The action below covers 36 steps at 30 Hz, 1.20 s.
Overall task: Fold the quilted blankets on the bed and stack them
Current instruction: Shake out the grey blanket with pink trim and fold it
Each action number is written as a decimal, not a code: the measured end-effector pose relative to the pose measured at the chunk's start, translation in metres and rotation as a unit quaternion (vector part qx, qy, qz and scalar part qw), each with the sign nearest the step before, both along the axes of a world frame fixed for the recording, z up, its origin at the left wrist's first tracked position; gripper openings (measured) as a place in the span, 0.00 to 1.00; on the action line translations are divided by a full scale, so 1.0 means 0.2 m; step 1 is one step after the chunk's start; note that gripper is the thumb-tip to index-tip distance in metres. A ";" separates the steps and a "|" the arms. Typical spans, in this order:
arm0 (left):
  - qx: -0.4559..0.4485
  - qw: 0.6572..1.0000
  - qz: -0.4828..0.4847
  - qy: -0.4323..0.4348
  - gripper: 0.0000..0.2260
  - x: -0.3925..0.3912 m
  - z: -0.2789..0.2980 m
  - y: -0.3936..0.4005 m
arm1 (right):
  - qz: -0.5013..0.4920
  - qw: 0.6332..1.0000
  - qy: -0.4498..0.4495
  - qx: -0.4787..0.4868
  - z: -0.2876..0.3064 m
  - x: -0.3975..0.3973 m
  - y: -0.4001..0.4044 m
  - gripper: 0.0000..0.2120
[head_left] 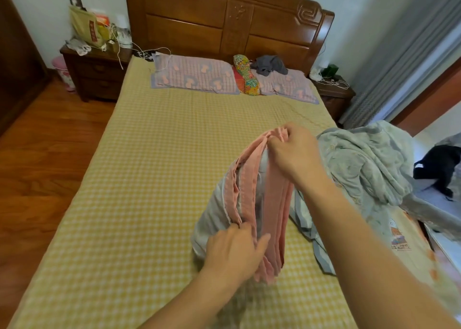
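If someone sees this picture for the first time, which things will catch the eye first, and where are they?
First, the pink and grey quilted blanket, gathered in folds at the centre, above the yellow checked sheet; the right hand pinches its far end and the left hand grips its near end. Next, the crumpled pale green blanket at the right edge of the bed, and the carved wooden headboard behind the pillows.

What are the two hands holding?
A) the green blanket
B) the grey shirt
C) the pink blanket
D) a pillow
C: the left hand grips the near end of the pink blanket and the right hand pinches its far end, holding it gathered above the bed.
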State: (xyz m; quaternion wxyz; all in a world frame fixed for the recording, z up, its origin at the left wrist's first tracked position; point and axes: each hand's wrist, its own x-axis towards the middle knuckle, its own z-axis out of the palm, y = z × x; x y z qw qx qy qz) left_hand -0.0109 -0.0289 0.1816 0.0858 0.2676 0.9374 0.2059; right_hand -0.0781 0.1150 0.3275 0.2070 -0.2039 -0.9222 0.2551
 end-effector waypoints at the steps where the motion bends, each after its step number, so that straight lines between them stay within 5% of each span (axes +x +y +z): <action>1: -0.001 1.000 0.020 -0.018 0.28 -0.02 -0.01 0.03 | -0.001 1.000 -0.006 0.005 -0.01 0.00 -0.01 0.13; 11: -0.022 0.993 0.108 0.033 0.15 -0.17 -0.19 -0.04 | -0.040 0.998 0.036 -0.044 0.06 0.02 0.02 0.15; 18: 0.108 0.981 0.146 0.066 0.10 -0.34 -0.35 -0.16 | 0.045 0.952 0.058 -0.296 0.15 0.06 0.08 0.19; 22: 0.128 0.979 0.148 0.056 0.19 -0.42 -0.38 -0.22 | 0.089 0.946 0.062 -0.306 0.21 0.12 0.11 0.14; 30: 0.189 0.980 0.060 -0.019 0.17 -0.43 -0.38 -0.21 | 0.146 0.917 0.062 -0.367 0.25 0.18 0.14 0.07; 36: 0.245 0.965 0.081 0.041 0.20 -0.43 -0.29 -0.39 | 0.071 0.955 0.070 -0.281 0.20 0.22 0.28 0.04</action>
